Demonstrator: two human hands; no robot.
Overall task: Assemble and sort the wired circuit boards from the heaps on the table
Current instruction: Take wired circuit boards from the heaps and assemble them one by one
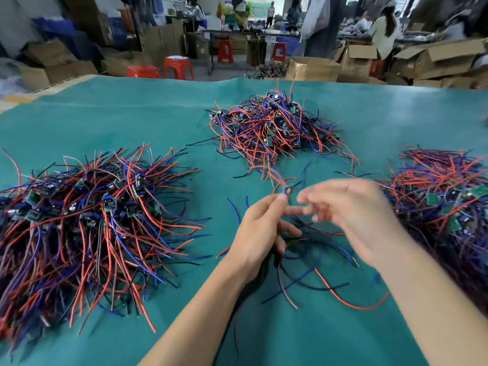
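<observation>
Assembly step: left hand [260, 228] pinches a small board [287, 191]; right hand [351, 215], blurred, fingers loosely spread, hovers beside. Next: likely mate, then sort to a heap [87, 215].

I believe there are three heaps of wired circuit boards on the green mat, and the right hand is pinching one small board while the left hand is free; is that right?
Not quite: the head view shows the left hand pinching the small board, while the right hand, blurred, holds nothing visible. The three heaps on the green mat are as you say.
</observation>
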